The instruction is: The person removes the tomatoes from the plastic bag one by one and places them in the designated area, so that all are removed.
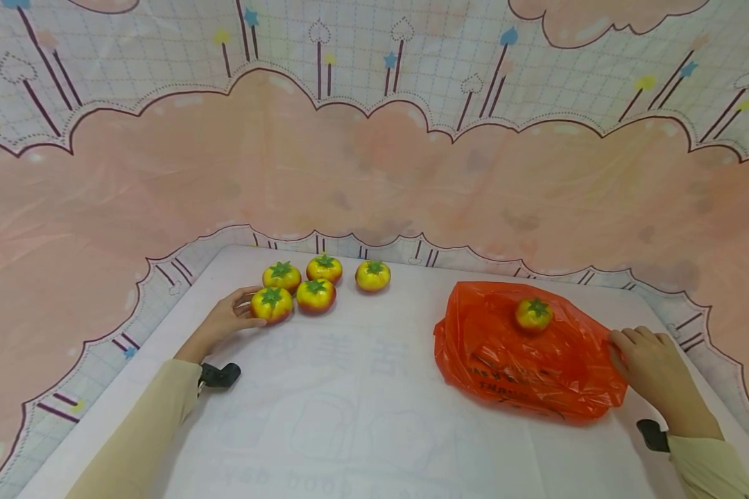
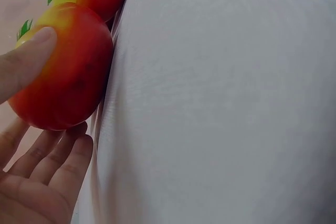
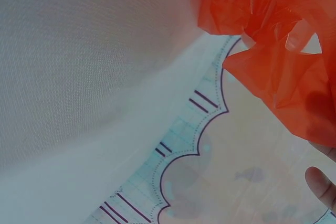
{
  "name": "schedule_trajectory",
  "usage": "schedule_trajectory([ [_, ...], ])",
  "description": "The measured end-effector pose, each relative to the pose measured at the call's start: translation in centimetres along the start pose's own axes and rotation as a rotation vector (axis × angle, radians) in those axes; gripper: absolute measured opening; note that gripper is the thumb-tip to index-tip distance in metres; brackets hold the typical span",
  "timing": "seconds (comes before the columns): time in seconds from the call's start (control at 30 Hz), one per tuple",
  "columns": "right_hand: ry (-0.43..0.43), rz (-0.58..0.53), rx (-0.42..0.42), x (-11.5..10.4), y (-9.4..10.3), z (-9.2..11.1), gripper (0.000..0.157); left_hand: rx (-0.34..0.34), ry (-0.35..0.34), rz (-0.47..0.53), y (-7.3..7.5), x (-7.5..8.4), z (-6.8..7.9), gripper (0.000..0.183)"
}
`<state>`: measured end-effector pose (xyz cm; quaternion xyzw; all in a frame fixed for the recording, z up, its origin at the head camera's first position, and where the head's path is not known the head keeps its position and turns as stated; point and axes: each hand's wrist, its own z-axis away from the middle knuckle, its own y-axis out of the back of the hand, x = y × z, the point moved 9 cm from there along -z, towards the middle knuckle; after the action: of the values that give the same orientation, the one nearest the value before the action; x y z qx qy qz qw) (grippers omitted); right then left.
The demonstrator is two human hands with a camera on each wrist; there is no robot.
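My left hand [image 1: 227, 316] holds a yellow-and-red tomato [image 1: 272, 305] with a green leafy top, the nearest of a cluster on the left of the table. The left wrist view shows the thumb [image 2: 31, 59] on this tomato's side and the fingers around its lower end. Three more tomatoes [image 1: 316, 296] sit close against it. On the right lies a crumpled red plastic bag [image 1: 505, 374] with one tomato [image 1: 533, 315] on top. My right hand [image 1: 654, 367] grips the bag's right edge; in the right wrist view the bag hides most of its fingers.
Another tomato [image 1: 373, 276] stands apart, right of the cluster near the back edge. A white cloth with faint print covers the table [image 1: 362, 388]. Behind hangs a pink patterned curtain [image 1: 387, 180]. Each wrist carries a small black device [image 1: 220, 375].
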<state>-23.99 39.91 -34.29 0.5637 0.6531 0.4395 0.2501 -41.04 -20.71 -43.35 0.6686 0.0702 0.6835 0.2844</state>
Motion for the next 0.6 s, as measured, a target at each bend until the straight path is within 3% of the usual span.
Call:
schedule_trajectory([
  [0.3,0.008,0.005,0.026,-0.06,0.29,-0.04,0.028,-0.002,0.005,-0.003,0.05,0.16,0.13,0.078],
  [0.6,-0.008,0.025,-0.006,-0.1,0.05,-0.14,0.028,0.003,-0.032,-0.014,0.9,0.48,0.44,0.079],
])
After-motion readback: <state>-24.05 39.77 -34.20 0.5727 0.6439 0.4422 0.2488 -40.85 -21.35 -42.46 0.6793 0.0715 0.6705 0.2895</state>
